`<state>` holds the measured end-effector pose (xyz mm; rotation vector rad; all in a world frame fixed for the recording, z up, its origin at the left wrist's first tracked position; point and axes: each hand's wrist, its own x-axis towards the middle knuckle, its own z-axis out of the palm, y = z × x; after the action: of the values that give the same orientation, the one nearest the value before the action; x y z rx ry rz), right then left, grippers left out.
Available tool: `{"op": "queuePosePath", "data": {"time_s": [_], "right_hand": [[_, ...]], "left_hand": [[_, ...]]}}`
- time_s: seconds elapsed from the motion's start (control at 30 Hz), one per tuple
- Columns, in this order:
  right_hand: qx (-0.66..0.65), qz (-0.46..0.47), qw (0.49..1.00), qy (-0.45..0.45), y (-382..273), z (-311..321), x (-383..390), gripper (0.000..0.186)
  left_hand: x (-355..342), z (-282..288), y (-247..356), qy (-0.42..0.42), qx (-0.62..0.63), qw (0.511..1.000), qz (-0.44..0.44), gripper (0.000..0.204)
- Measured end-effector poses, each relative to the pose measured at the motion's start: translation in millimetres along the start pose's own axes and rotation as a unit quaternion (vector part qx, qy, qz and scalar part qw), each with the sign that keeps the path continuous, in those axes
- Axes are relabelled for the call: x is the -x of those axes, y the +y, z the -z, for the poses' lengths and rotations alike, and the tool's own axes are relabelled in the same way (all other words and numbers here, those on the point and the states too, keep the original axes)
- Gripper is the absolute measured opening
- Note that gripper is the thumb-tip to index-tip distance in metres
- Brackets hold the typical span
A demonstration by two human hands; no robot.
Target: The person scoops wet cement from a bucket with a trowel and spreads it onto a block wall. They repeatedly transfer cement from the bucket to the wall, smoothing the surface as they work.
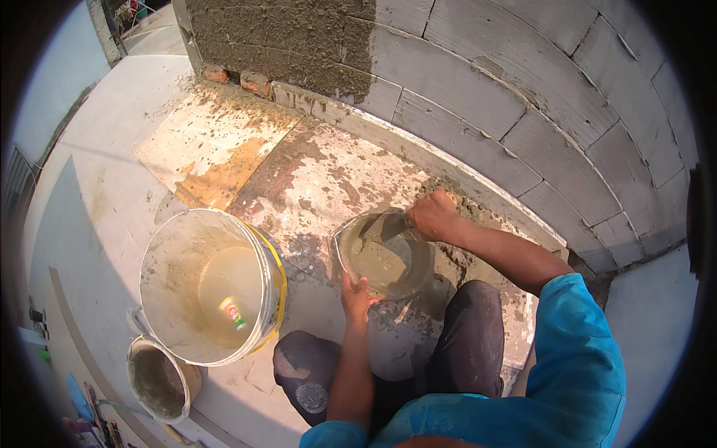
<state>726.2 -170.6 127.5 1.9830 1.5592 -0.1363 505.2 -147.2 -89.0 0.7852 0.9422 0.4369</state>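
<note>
At the far left, a small mortar-caked pail [158, 379] is sitting on the concrete floor [112, 149], touching a large white bucket [213, 287] that is holding murky water with a small packet floating in it. Right of the bucket, the person is crouching over a round mixing pan [385, 257] resting on a stained board [299, 179] at the foot of a grey block wall [523, 97]. The left hand [357, 293] is gripping the pan's near rim, fingers curled over the edge, steadying it. The right hand [433, 215] is closed around the handle of a trowel [385, 228], whose blade is dipping into the wet grey mortar in the pan.

The pan is probably feeling heavy and sluggish with that thick mix inside, and its rim is likely slick with slurry, so holding it at the rim with a firm, hooked grip seems sound. The trowel itself looks stiff and light; its handle is the obvious place to hold it.
</note>
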Motion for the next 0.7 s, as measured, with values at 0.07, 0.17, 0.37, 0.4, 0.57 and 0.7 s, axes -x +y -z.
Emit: {"op": "queuePosePath", "data": {"time_s": [0.07, 0.17, 0.37, 0.4, 0.57, 0.7], "right_hand": [[0.111, 0.025, 0.992, 0.048, -7, 18, -37, 0.017], [0.286, 0.144, 0.940, 0.117, -47, -2, -72, 0.016], [0.231, 0.320, 0.883, 0.253, -44, -52, -29, 0.017], [0.195, 0.334, 0.893, 0.232, -32, -50, -26, 0.017], [0.261, 0.215, 0.909, 0.242, -18, -30, -49, 0.017], [0.167, 0.085, 0.982, -0.015, -31, -42, -60, 0.020]], "left_hand": [[-9, 4, 4, -0.035, 0.033, 0.999, 0.009, 0.071], [-39, -11, -16, -0.087, 0.037, 0.994, 0.051, 0.072], [-52, 16, -23, -0.108, -0.004, 0.994, -0.030, 0.068], [-44, 8, -11, -0.094, 0.023, 0.995, 0.009, 0.067], [-26, -2, 0, -0.066, 0.004, 0.997, 0.030, 0.061], [-20, -11, -3, -0.005, -0.023, 1.000, -0.009, 0.051]]}}
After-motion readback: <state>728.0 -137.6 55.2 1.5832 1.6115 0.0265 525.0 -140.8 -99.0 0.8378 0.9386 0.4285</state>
